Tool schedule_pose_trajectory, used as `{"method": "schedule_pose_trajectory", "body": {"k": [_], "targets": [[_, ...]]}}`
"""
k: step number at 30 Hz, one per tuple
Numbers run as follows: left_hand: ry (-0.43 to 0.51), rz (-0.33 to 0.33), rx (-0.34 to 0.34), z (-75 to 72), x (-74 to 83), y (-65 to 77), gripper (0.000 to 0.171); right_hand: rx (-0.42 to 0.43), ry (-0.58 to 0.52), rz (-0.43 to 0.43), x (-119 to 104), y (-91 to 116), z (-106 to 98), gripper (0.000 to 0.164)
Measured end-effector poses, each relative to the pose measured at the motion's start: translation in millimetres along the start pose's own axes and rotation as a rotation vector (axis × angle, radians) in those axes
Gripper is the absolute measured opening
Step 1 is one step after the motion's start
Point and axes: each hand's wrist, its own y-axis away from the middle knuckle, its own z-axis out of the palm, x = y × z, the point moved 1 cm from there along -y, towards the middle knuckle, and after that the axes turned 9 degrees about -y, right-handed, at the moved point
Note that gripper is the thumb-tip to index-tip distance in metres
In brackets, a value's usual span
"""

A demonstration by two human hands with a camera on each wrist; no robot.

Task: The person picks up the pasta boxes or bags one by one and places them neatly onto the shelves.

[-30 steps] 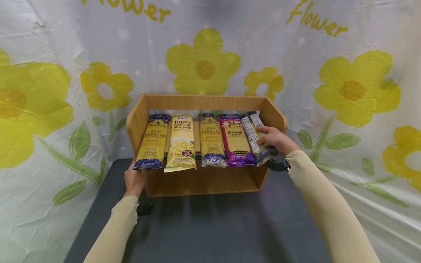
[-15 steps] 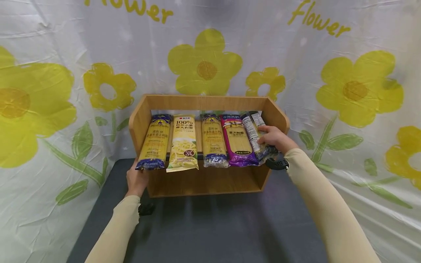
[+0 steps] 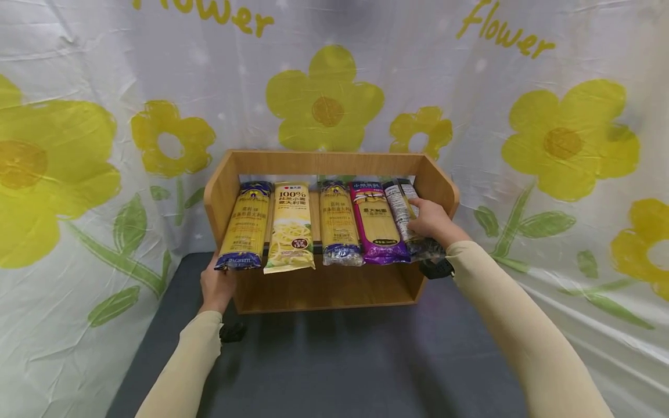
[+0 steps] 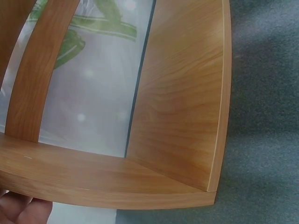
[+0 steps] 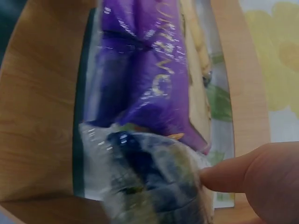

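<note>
A two-level wooden shelf (image 3: 324, 161) holds a row of pasta packets lying tilted on its upper level. My right hand (image 3: 435, 222) grips the rightmost packet, a clear spaghetti packet (image 3: 398, 208) with white printed labels. In the right wrist view my thumb (image 5: 229, 175) presses that packet's crinkled blue end (image 5: 154, 179); the other fingers are mostly hidden. Beside it lies a purple pasta packet (image 3: 384, 223). My left hand (image 3: 216, 285) holds the shelf's left side panel, with fingers (image 4: 35, 212) against its outer face in the left wrist view.
Left of the purple packet are a blue-and-yellow spaghetti packet (image 3: 338, 223), a cream packet (image 3: 291, 223) and another blue-and-yellow packet (image 3: 245, 223). The shelf's lower level (image 3: 324, 287) is beneath. A dark grey tabletop (image 3: 334, 360) lies in front; a flower-print curtain (image 3: 355, 133) hangs behind.
My right hand and wrist have shifted slightly left and down at the rightmost packet, and its top end sits slightly lower. My left hand stays at the side panel.
</note>
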Motion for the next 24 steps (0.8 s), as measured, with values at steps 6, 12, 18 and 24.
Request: {"method": "schedule_pose_trajectory", "body": {"k": [6,12,18,24], "targets": [[-0.010,-0.002,-0.003,-0.7,1.4,1.3,0.047,0.018,0.017,-0.045,2.8,9.8,3.8,0.065],[0.010,0.004,0.003,-4.9,4.7,-0.9,0.049,0.021,0.025,-0.080,6.7,13.8,9.5,0.065],[-0.001,0.000,0.006,-6.6,4.1,-3.2,0.048,0.046,-0.020,-0.080,9.4,11.1,13.1,0.064],[0.011,-0.018,-0.017,-2.0,1.2,0.0,0.052,0.060,-0.099,-0.063,16.1,17.0,16.4,0.068]]}}
